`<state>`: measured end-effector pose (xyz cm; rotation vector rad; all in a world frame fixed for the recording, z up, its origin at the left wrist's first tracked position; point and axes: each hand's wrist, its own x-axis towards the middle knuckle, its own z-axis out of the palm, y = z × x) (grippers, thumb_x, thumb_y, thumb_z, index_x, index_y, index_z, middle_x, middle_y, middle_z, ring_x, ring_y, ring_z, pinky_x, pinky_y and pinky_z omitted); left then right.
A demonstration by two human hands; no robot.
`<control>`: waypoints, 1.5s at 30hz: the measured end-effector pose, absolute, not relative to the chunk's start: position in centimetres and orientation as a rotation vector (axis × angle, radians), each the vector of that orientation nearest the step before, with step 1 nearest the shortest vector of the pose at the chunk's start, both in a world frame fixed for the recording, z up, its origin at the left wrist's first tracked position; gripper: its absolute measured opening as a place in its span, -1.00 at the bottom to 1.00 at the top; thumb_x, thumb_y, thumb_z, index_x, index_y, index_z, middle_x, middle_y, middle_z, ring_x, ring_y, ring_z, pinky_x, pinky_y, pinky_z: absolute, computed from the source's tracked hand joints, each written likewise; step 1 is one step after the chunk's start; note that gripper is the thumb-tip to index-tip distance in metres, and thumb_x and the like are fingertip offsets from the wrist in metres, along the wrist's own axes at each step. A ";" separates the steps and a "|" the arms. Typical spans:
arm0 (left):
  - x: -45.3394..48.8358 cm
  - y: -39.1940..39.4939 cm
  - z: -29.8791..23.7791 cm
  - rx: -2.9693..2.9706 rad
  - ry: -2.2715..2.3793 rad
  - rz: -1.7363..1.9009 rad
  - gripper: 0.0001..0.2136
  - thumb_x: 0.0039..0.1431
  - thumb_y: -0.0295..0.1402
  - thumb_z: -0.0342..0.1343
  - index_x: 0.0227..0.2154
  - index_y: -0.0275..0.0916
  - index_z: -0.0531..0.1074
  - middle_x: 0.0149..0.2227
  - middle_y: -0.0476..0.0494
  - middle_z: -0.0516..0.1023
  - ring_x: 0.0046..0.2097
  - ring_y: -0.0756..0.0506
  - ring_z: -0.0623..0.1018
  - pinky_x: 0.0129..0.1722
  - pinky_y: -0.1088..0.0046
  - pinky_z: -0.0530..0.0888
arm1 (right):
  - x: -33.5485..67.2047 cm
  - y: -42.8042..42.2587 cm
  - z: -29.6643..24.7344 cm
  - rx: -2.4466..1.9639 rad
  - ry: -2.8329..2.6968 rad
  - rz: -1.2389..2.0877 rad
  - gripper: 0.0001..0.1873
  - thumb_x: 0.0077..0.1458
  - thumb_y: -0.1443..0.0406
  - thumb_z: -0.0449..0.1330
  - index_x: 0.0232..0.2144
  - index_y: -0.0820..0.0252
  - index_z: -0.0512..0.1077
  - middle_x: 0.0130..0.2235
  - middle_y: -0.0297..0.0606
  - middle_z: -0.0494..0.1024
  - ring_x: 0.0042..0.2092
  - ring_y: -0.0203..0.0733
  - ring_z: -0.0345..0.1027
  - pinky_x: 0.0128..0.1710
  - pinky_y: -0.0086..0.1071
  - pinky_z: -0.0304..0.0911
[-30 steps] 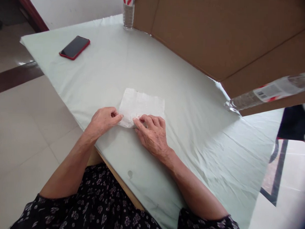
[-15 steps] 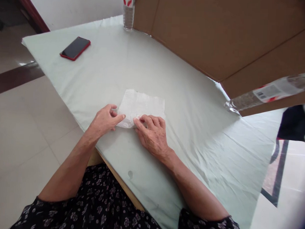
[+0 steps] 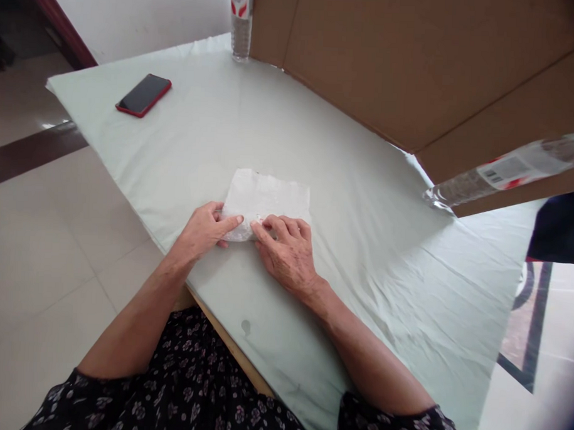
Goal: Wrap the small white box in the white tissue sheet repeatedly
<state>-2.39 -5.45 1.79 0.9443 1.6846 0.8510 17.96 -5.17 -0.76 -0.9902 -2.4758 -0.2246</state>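
Note:
A thin white crinkled sheet, tissue-like [image 3: 269, 192], lies flat on the cloth in front of me. Its near edge looks bunched or folded over and slightly shiny. My left hand [image 3: 206, 230] grips the left near corner, thumb on top and fingertips partly hidden beneath. The right hand [image 3: 288, 249] bends its fingers over the near edge, with thumb and forefinger pinched together at the sheet. Whatever lies under the right fingers is hidden.
A pale green cloth [image 3: 361, 255] covers the table. A phone in a red case [image 3: 144, 96] lies at the far left. Behind stands a large brown cardboard panel [image 3: 368, 61], with an upright plastic bottle [image 3: 240, 31] at its left and another bottle [image 3: 500, 172] at its right.
My left hand has shifted right, its thumb now over the sheet's near left corner and its fingers closed on the edge. The right hand and the sheet have hardly moved.

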 end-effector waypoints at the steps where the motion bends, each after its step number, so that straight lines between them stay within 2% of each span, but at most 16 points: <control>1: -2.3 -5.2 1.8 0.980 1.690 0.832 -0.57 0.03 -0.22 0.29 -0.05 -0.34 0.49 -0.21 -0.19 0.60 -0.29 -0.11 0.59 -0.54 0.49 0.54 | 17.9 -5.2 -0.8 -0.985 -2.470 -0.233 -0.68 0.29 0.40 0.11 0.06 0.12 0.39 -0.04 -0.17 0.55 0.02 -0.09 0.29 0.05 -0.16 0.06; 4: -2.2 -4.6 1.9 1.081 1.720 0.737 -0.70 0.02 -0.17 0.24 -0.27 -0.30 0.52 -0.36 -0.10 0.56 -0.37 -0.08 0.53 -0.56 0.49 0.48 | 17.9 -5.1 -0.9 -0.969 -2.456 -0.258 -0.70 0.29 0.40 0.11 0.04 0.13 0.41 -0.07 -0.18 0.56 -0.01 -0.11 0.29 0.04 -0.16 0.06; 8: -2.1 -4.1 2.0 1.309 1.767 0.555 -0.76 0.07 -0.16 0.13 -0.44 -0.27 0.46 -0.54 0.03 0.37 -0.50 -0.02 0.37 -0.55 0.48 0.30 | 17.9 -5.1 -1.0 -0.979 -2.463 -0.263 -0.71 0.29 0.40 0.11 0.03 0.11 0.41 -0.06 -0.19 0.56 0.01 -0.11 0.28 0.05 -0.16 0.06; 13: -1.6 -3.5 2.0 1.606 1.998 0.463 -0.70 0.09 -0.21 0.14 -0.61 -0.19 0.18 -0.59 0.10 0.17 -0.48 0.01 0.18 -0.46 0.42 0.13 | 17.7 -5.1 -1.1 -0.975 -2.456 -0.271 -0.70 0.30 0.42 0.10 0.04 0.10 0.43 -0.06 -0.19 0.56 0.02 -0.12 0.28 0.07 -0.16 0.04; 16: -1.1 -3.4 1.7 1.622 2.031 0.456 -0.70 0.11 -0.24 0.13 -0.59 -0.17 0.13 -0.57 0.10 0.16 -0.47 0.00 0.19 -0.43 0.40 0.13 | 17.6 -5.1 -1.2 -0.965 -2.436 -0.296 -0.71 0.31 0.42 0.10 0.03 0.13 0.43 -0.08 -0.19 0.57 0.00 -0.13 0.28 0.07 -0.17 0.04; 22: -0.3 -3.6 1.2 1.566 2.012 0.708 -0.88 0.07 -0.30 0.09 -0.47 -0.17 0.27 -0.48 0.05 0.34 -0.39 -0.04 0.32 -0.34 0.42 0.24 | 17.5 -5.1 -1.0 -0.984 -2.441 -0.326 -0.73 0.32 0.42 0.08 0.01 0.10 0.45 -0.08 -0.21 0.57 -0.01 -0.13 0.29 0.08 -0.17 0.04; 28: 0.0 -3.6 1.4 1.162 1.633 0.947 -0.82 -0.01 -0.22 0.13 -0.47 -0.20 0.32 -0.54 0.08 0.34 -0.50 0.03 0.33 -0.51 0.52 0.27 | 17.6 -5.2 -0.8 -1.015 -2.490 -0.246 -0.71 0.31 0.42 0.10 0.02 0.08 0.43 -0.04 -0.18 0.56 0.04 -0.10 0.28 0.09 -0.14 0.02; 34: 0.5 -3.4 2.4 1.020 1.448 0.979 -0.86 -0.05 -0.29 0.18 -0.50 -0.24 0.38 -0.60 0.07 0.38 -0.56 0.05 0.37 -0.57 0.55 0.35 | 17.6 -5.5 -0.3 -1.014 -2.485 -0.209 -0.70 0.30 0.38 0.10 0.05 0.12 0.40 0.00 -0.18 0.60 0.03 -0.09 0.34 0.11 -0.15 0.02; 37: 0.3 -3.7 3.2 1.012 1.424 0.947 -0.84 -0.01 -0.27 0.17 -0.45 -0.28 0.47 -0.54 0.01 0.45 -0.50 0.02 0.44 -0.51 0.51 0.46 | 17.7 -5.5 0.0 -1.003 -2.456 -0.153 -0.78 0.27 0.39 0.10 -0.05 0.17 0.42 0.00 -0.17 0.62 0.02 -0.09 0.36 0.11 -0.16 0.04; 40: -0.2 -4.2 4.0 0.998 1.392 0.911 -0.78 0.00 -0.32 0.12 -0.31 -0.31 0.55 -0.40 -0.09 0.55 -0.40 -0.03 0.53 -0.38 0.42 0.57 | 17.8 -5.4 0.3 -0.974 -2.430 -0.098 -0.86 0.22 0.43 0.10 -0.20 0.16 0.41 -0.04 -0.20 0.64 -0.01 -0.11 0.38 0.09 -0.17 0.08; 42: -0.3 -4.5 4.1 1.089 1.397 0.861 -0.73 0.02 -0.38 0.07 -0.24 -0.31 0.57 -0.32 -0.12 0.59 -0.38 -0.04 0.55 -0.31 0.37 0.59 | 17.9 -5.3 0.4 -0.968 -2.426 -0.070 -0.86 0.20 0.45 0.10 -0.26 0.15 0.40 -0.06 -0.21 0.64 -0.03 -0.13 0.40 0.08 -0.18 0.09; 45: 0.1 -4.9 3.7 1.430 1.474 0.795 -0.76 0.11 -0.40 0.04 -0.24 -0.25 0.59 -0.28 -0.12 0.59 -0.36 -0.05 0.54 -0.25 0.35 0.57 | 18.0 -5.2 0.6 -0.964 -2.424 -0.007 -0.82 0.15 0.48 0.10 -0.27 0.14 0.42 -0.07 -0.21 0.65 -0.04 -0.12 0.42 0.11 -0.16 0.09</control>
